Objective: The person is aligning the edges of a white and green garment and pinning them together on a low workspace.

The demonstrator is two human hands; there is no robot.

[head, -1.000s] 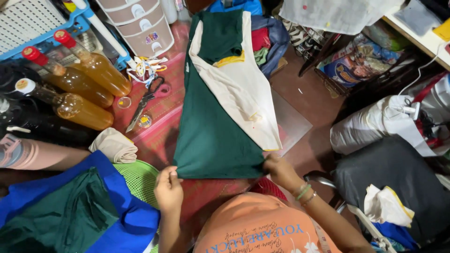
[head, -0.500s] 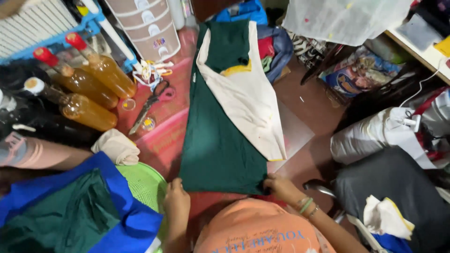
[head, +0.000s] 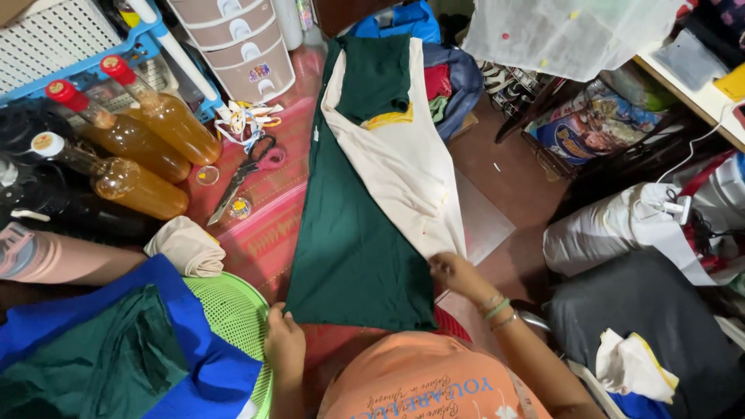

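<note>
This is a crowded home sewing corner. Green and cream cloth (head: 365, 233) lies spread on the floor, scissors (head: 247, 177) rest on a red mat (head: 264, 233), plastic drawers (head: 244, 46) stand behind, and piles of folded fabric (head: 116, 365) and bags fill the sides.
</note>
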